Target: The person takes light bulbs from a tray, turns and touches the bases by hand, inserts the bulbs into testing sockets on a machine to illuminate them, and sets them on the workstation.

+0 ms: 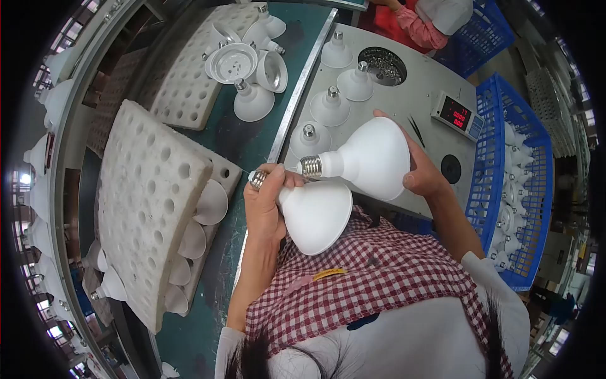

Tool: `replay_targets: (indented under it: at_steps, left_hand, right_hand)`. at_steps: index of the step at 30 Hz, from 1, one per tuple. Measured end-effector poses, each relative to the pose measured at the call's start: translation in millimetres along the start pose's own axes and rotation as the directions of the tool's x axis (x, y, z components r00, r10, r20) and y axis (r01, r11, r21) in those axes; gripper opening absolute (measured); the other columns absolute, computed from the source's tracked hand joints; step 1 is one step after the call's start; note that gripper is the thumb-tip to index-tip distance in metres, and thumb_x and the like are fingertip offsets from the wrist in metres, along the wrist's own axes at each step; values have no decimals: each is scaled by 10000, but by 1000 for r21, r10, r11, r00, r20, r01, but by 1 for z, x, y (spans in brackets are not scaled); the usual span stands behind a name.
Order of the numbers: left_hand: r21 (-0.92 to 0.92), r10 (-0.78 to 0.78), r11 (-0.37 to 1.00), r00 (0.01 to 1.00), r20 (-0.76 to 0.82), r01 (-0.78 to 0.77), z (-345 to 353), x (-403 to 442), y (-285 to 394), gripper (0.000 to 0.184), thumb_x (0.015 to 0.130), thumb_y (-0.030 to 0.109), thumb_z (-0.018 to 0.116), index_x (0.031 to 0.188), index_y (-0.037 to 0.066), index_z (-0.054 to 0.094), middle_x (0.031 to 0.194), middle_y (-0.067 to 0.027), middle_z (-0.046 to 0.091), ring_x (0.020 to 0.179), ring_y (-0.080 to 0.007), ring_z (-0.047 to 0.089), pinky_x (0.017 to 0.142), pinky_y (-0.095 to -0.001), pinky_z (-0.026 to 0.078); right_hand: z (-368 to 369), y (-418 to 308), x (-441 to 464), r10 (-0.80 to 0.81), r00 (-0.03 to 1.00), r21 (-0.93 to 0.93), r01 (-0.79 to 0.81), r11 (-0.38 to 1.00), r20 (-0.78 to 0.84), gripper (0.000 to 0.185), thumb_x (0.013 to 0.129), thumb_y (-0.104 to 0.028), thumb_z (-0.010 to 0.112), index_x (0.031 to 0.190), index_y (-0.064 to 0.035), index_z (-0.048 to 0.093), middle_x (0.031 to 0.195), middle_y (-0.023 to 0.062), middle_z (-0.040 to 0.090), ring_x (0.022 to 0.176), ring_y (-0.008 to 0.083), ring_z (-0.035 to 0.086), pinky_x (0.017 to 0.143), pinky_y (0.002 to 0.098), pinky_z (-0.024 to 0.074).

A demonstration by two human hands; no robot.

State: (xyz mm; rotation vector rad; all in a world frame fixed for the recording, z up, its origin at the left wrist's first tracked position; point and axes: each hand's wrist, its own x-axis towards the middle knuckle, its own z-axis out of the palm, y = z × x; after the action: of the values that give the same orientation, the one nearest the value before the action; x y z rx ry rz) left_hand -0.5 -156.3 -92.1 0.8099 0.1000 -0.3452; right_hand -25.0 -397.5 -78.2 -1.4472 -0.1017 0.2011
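Note:
My left hand (268, 196) is closed around the neck of a white reflector bulb housing (317, 218), just below its metal screw base (257, 179). The wide end of that housing points down and right. My right hand (421, 165) wraps the broad end of a second bulb housing (379, 158), whose screw base (310, 166) points left, close to my left fingers. Both housings are held in front of my chest. A thin wire seems to run near the two screw bases. On the grey table beyond stand several more housings (330, 107), screw bases up.
Foam boards with holes (145, 183) lie at left, with housings between them. More housings (254, 101) sit on the green bench. At right are tweezers (416, 129), a device with red digits (456, 114) and a blue crate (536, 221) of bulbs. A co-worker's sleeve (420, 28) shows beyond.

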Motion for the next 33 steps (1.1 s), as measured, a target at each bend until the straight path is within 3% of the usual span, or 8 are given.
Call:
replay_targets:
  at_steps: [3,6,8,18,21,26,30,33]
  left_hand:
    - [31,5,1000,998,-68,-3,0,0,-1,118,803,111,556,745,13,525,654,-90,545,628,-157,537,572,-271,453]
    - [103,13,995,994,-112,-2,-1,0,-2,104,795,87,558,749,-4,535,650,-89,543,624,-154,537,580,-270,450]
    - [211,57,977,996,-68,-41,-3,1,-2,85,782,59,560,744,-14,540,643,-88,545,625,-153,539,591,-269,447]
    - [128,-18,992,997,79,8,-9,6,-3,95,772,42,573,705,-3,524,635,-85,541,618,-157,534,593,-272,445]
    - [31,-68,997,990,124,64,-7,5,-10,114,786,64,575,713,8,507,640,-81,532,621,-159,528,591,-273,444]
    - [153,-182,972,983,9,179,-7,5,-30,186,819,167,560,725,47,454,620,-50,462,616,-159,483,641,-311,435]
    - [161,-301,944,951,71,287,-7,6,-55,334,882,351,418,754,44,438,624,-64,439,657,-197,460,679,-343,418]
    - [179,-384,917,911,148,358,-1,11,-61,341,883,362,392,762,49,450,618,-66,451,655,-201,475,685,-340,427]
  right_hand:
    - [0,0,-1,38,999,54,-37,998,-23,1184,412,-491,765,1337,-41,179,1271,121,331,1198,236,321,1001,337,218]
    - [-1,1,-1,21,998,45,-18,999,-63,1189,397,-466,775,1336,-41,182,1266,122,339,1197,242,324,1004,338,218]
    - [-1,0,-2,29,997,38,-26,999,-68,1191,392,-457,776,1335,-38,182,1267,123,338,1197,244,324,1006,340,217]
    - [-2,2,0,14,999,22,-13,1000,-35,1192,388,-455,778,1334,-38,185,1261,123,343,1198,248,322,1007,351,218]
    - [-2,5,-4,65,996,60,-61,996,-61,1198,392,-472,779,1334,-36,181,1264,121,338,1196,247,323,1005,353,223]
    - [-18,27,-23,82,988,166,-59,984,-134,1178,428,-488,770,1336,-34,172,1267,120,328,1190,241,329,999,348,237]
    - [-33,30,-47,66,976,292,-3,956,-206,1124,501,-472,754,1339,-30,149,1272,118,326,1186,228,335,988,335,262]
    - [-55,26,-78,90,933,282,12,959,-348,1074,544,-411,750,1339,-27,138,1275,123,324,1184,227,340,981,335,279]
